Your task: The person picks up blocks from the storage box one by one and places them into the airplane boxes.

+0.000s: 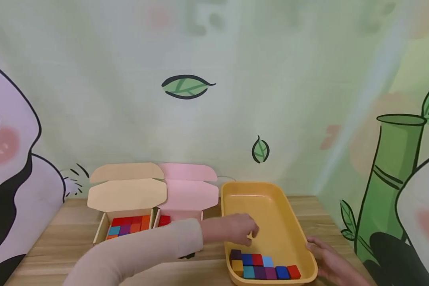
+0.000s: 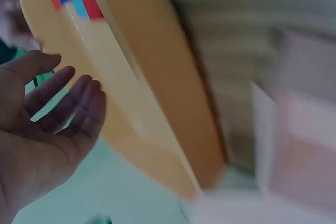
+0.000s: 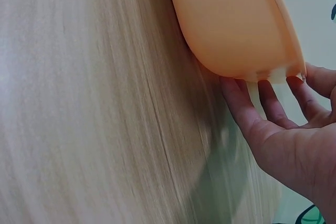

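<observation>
A yellow tray [image 1: 268, 214] stands on the right of the table, with several coloured cubes [image 1: 270, 273] gathered at its near end. Over the tray's left part is my left hand [image 1: 236, 229], above the cubes; in the left wrist view this hand [image 2: 58, 114] has its fingers loosely bent and nothing between them. My right hand [image 1: 330, 260] holds the tray's right rim near the front corner. In the right wrist view, its thumb and fingers [image 3: 273, 106] are around the edge of the tray [image 3: 236, 24].
Left of the tray are two open boxes with raised lids, one cream [image 1: 126, 194] and one pink [image 1: 191, 192]. Coloured cubes [image 1: 128, 224] fill much of the cream box; red ones [image 1: 164, 220] show in the pink box. A patterned cloth [image 1: 289, 79] hangs behind the table.
</observation>
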`<state>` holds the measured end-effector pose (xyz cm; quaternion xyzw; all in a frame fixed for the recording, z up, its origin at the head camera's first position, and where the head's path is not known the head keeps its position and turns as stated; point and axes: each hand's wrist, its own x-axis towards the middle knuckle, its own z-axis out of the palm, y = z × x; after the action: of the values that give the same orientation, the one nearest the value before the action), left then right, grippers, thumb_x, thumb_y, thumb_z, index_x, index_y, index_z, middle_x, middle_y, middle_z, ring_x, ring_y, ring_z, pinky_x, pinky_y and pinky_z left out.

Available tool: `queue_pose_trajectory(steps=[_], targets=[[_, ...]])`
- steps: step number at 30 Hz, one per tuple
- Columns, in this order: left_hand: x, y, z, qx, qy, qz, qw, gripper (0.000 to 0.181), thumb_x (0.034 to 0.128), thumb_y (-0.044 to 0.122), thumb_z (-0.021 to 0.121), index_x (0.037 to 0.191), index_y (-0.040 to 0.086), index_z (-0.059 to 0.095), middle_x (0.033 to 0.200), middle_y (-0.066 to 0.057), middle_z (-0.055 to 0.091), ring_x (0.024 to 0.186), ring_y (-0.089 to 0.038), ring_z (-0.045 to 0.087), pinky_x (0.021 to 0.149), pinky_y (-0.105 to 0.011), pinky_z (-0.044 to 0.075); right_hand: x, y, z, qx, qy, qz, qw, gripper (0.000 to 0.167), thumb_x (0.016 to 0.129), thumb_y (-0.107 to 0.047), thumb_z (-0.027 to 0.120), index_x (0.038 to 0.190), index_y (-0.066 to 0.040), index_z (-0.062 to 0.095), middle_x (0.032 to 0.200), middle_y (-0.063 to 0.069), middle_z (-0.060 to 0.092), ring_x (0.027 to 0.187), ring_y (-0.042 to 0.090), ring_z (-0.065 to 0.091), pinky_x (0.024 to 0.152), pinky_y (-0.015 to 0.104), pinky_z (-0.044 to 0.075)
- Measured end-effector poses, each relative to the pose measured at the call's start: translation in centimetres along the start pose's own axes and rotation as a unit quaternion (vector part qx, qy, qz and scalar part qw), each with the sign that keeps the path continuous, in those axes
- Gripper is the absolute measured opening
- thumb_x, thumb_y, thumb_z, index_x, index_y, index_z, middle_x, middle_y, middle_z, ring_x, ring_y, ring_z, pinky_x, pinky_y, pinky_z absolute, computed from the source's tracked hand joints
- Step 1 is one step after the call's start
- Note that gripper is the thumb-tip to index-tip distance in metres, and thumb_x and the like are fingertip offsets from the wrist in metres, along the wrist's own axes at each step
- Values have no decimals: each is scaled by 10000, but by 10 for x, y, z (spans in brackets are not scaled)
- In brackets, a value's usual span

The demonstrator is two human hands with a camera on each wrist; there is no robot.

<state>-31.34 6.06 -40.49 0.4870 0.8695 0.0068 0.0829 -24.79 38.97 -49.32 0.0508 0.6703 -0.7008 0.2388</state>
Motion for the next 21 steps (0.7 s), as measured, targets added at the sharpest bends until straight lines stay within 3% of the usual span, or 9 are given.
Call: queue_pose_trajectory(steps=[4,8,14,17,21], targets=[[36,26,16,-456,-533,48,9975,264,900,281,782,1120,141,738,1033,58,707,858,-50,587,735,-167,481,-5,2,-2,-5,64,-25,10000,611,1061,-312,533,1497,35,283,1307,145,579,1155,290,622,940,515,540],[56,39,22,-671,-801,-28,9945,240,839,273,847,1018,142,755,916,75,684,753,-44,569,646,-175,470,-5,2,-3,-160,238,-78,9996,593,1056,-318,545,1487,18,315,1327,155,575,1156,288,624,917,507,553],[66,43,19,-1465,-1173,-419,9813,160,820,154,861,909,113,736,756,34,608,565,-106,522,530,-230,485,-2,1,0,-204,394,-45,9990,572,1055,-305,546,1477,11,324,1322,162,575,1144,287,629,898,511,560],[72,47,19,-1815,-1293,-737,9721,168,820,129,858,939,102,742,804,40,614,611,-124,580,580,-246,537,-2,1,0,-194,456,29,9988,564,1049,-306,560,1468,-2,337,1321,161,570,1139,285,627,900,516,559],[83,54,20,-1796,-1501,-1053,9665,143,817,133,862,917,122,759,818,57,638,675,-142,644,624,-251,563,-1,1,-1,-166,516,91,9985,571,1046,-304,565,1466,-3,323,1332,181,553,1131,291,627,903,522,557]])
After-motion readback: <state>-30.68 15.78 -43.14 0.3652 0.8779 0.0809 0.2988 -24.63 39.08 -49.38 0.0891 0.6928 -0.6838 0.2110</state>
